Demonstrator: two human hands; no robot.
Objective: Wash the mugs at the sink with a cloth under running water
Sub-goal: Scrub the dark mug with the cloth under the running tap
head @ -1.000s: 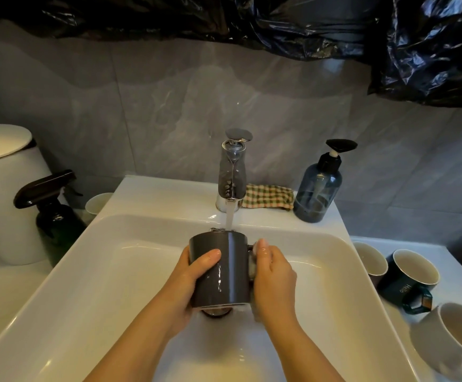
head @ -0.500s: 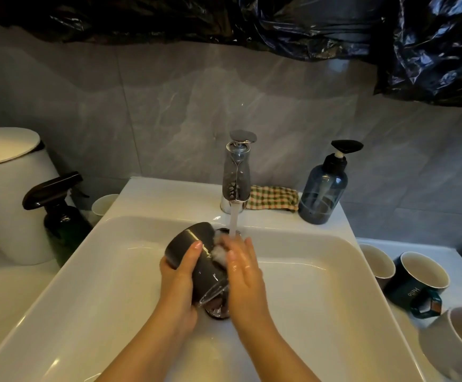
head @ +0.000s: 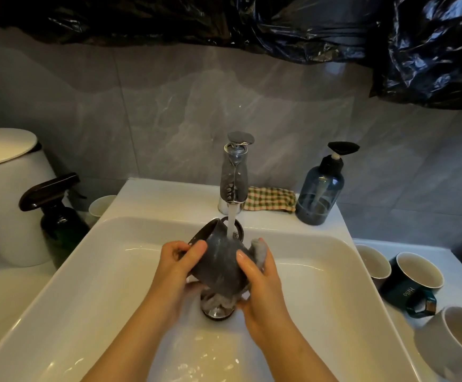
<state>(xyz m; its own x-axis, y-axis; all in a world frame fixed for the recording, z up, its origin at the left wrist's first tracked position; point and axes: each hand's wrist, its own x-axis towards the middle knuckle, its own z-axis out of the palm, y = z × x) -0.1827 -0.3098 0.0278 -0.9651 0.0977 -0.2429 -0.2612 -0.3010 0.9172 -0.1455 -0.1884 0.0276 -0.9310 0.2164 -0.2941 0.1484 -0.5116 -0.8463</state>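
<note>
Black plastic sheeting (head: 279,20) hangs across the top of a grey tiled wall (head: 169,106). Below it sits a white rectangular sink (head: 321,271), with a white lidded bin (head: 6,188) at the far left.

On the counter to the right of the sink stand three mugs: a white mug (head: 450,343) nearest the camera, a dark green mug (head: 406,285) lettered "Hello", and a pale cup (head: 373,260) behind it. All three are upright.

Both hands are over the drain (head: 216,311). The left hand (head: 177,268) grips the dark grey mug (head: 219,260) near its rim, with the thumb lying across the outer wall. The right hand (head: 260,279) has its fingers curled round a grey cloth (head: 260,249) and presses it to the mug's right side, the thumb flat on the mug wall. The cloth shows above that hand and again bunched beneath the mug's base.

The mug is held tilted inside the basin, above the drain — mouth pointing up and away, base towards the camera.

The chrome tap (head: 234,172) stands at the back rim, and its water stream (head: 232,221) falls onto the mug's outer wall.

Lesser items:
- A blue pump bottle (head: 319,188) stands at the back right of the rim.
- A dark spray bottle (head: 56,210) stands left of the sink.
- A checked cloth (head: 270,199) lies between the tap and the pump bottle.
- A small cup (head: 101,205) sits behind the sink's left corner — only partly visible.
</note>
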